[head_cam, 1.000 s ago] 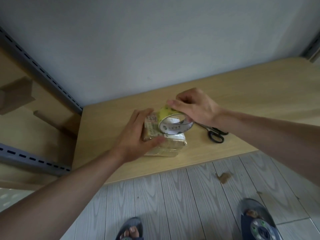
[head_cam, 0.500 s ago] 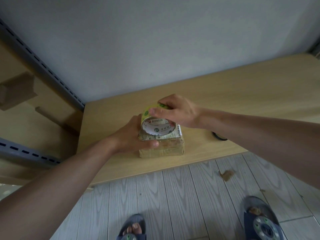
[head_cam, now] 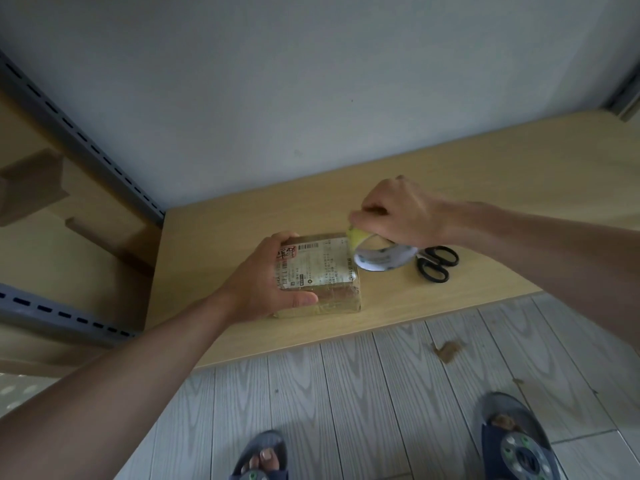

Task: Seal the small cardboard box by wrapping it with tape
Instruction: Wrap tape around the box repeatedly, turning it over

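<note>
A small cardboard box [head_cam: 323, 268] with a white printed label on top lies on the wooden table [head_cam: 485, 188], and its sides look glossy with clear tape. My left hand [head_cam: 265, 275] grips the box from its left end, thumb on the near side and fingers over the far edge. My right hand [head_cam: 398, 213] holds a roll of tape [head_cam: 381, 258] with a yellow-green outside and a white core, just off the box's right end. The roll's edge touches the top right corner of the box.
Black scissors [head_cam: 437, 264] lie on the table right of the roll, partly under my right hand. A grey slotted shelf upright [head_cam: 86, 140] and brown cardboard stand at the left. A scrap of cardboard [head_cam: 447, 350] lies on the plank floor by my sandalled feet.
My right hand has carried the tape roll from above the box's top over to its right end. The scissors have come back into sight. My left hand has stayed on the box.
</note>
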A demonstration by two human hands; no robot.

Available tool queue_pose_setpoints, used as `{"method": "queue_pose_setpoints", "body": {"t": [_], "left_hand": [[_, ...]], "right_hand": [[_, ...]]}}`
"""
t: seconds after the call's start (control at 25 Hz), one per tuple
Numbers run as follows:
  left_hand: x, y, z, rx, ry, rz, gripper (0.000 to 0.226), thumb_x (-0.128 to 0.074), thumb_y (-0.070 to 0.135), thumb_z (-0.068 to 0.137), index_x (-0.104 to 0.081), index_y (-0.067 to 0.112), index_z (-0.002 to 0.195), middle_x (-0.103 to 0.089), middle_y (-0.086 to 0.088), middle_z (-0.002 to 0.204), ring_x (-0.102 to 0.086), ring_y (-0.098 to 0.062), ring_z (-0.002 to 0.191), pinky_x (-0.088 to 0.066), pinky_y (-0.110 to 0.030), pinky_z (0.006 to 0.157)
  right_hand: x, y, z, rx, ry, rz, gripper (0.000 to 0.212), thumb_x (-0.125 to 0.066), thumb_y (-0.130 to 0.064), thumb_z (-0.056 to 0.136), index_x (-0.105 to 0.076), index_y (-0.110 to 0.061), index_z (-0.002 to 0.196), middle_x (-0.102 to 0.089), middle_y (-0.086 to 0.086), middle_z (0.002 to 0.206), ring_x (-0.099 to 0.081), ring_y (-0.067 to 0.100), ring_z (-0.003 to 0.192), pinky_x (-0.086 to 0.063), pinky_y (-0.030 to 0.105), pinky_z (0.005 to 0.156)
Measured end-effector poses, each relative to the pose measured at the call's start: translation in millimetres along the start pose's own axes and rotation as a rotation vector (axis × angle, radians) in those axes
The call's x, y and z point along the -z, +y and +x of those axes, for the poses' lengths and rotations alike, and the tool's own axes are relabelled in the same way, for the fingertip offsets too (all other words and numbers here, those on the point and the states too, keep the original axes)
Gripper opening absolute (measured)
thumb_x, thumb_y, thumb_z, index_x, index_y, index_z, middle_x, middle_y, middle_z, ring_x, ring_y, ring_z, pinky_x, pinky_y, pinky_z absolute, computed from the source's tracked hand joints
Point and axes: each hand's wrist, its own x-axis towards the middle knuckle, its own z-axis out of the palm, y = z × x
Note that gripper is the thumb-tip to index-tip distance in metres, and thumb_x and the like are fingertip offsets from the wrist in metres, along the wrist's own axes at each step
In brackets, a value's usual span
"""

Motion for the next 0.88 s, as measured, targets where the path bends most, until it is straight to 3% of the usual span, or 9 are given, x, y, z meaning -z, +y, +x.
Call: {"method": "queue_pose_setpoints", "body": {"t": [0.16,0.28,0.44,0.64,0.72,0.8,0.88], "left_hand": [[-1.2,3.4,4.4,-0.014,-0.002,0.034,0.127,-0.080,0.082,0.044,-0.033,0.026,0.148,-0.049,0.008,0.138,-0.051,-0.007,0.127,-0.044,-0.034,0.109],[-3.2,4.7,6.0,-0.041,-0.014,0.045,0.125,-0.076,0.088,0.044,-0.033,0.029,0.146,-0.051,0.007,0.136,-0.052,-0.009,0.126,-0.045,-0.033,0.108],[-3.6,1.3,7.2,-0.074,-0.002,0.042,0.115,-0.079,0.084,0.049,-0.035,0.033,0.143,-0.054,0.005,0.134,-0.055,-0.011,0.125,-0.048,-0.041,0.107],[0.3,8.6,5.6,-0.035,-0.070,0.076,0.119,-0.074,0.088,0.050,-0.030,0.032,0.146,-0.049,0.004,0.135,-0.052,-0.013,0.125,-0.047,-0.044,0.108],[13.6,22.1,10.7,0.024,-0.193,0.289,0.128,-0.065,0.094,0.051,-0.018,0.031,0.152,-0.029,0.002,0.152,-0.037,-0.019,0.141,-0.035,-0.049,0.118],[23.2,44.5,19.1,0.076,-0.305,0.647,0.133,-0.060,0.093,0.058,-0.004,0.025,0.158,0.016,0.006,0.166,0.002,-0.026,0.156,-0.013,-0.060,0.124],[17.5,74.1,28.3,0.066,-0.347,0.843,0.139,-0.066,0.084,0.064,0.015,0.022,0.159,0.040,0.001,0.160,0.027,-0.024,0.152,0.003,-0.069,0.119]], "right_hand": [[-4.5,20.1,-24.6,-0.056,-0.035,-0.103,0.055,-0.056,-0.047,0.096,-0.040,-0.018,0.053,-0.035,-0.006,0.045,-0.028,0.009,0.037,-0.025,0.024,0.040],[-8.4,26.2,-30.3,-0.112,-0.013,-0.196,0.054,-0.058,-0.051,0.094,-0.047,-0.017,0.054,-0.045,-0.005,0.047,-0.038,0.010,0.039,-0.026,0.016,0.037],[-20.7,32.8,-33.9,-0.151,-0.024,-0.202,0.050,-0.059,-0.051,0.093,-0.056,-0.014,0.059,-0.055,-0.004,0.051,-0.046,0.010,0.041,-0.032,0.023,0.042],[-36.7,37.9,-38.4,-0.130,0.059,-0.192,0.045,-0.057,-0.051,0.093,-0.059,-0.017,0.062,-0.061,-0.003,0.056,-0.053,0.013,0.045,-0.033,0.022,0.042],[-42.3,38.0,-40.5,-0.142,0.109,-0.196,0.045,-0.057,-0.050,0.092,-0.058,-0.017,0.060,-0.059,-0.002,0.053,-0.053,0.014,0.044,-0.030,0.020,0.042],[-44.8,35.8,-38.5,-0.146,0.110,-0.216,0.044,-0.057,-0.049,0.089,-0.055,-0.019,0.057,-0.057,-0.003,0.051,-0.051,0.014,0.043,-0.030,0.019,0.043],[-45.3,32.2,-33.6,-0.160,0.095,-0.275,0.044,-0.057,-0.052,0.086,-0.054,-0.018,0.058,-0.058,-0.003,0.054,-0.052,0.015,0.046,-0.031,0.020,0.044]]}}
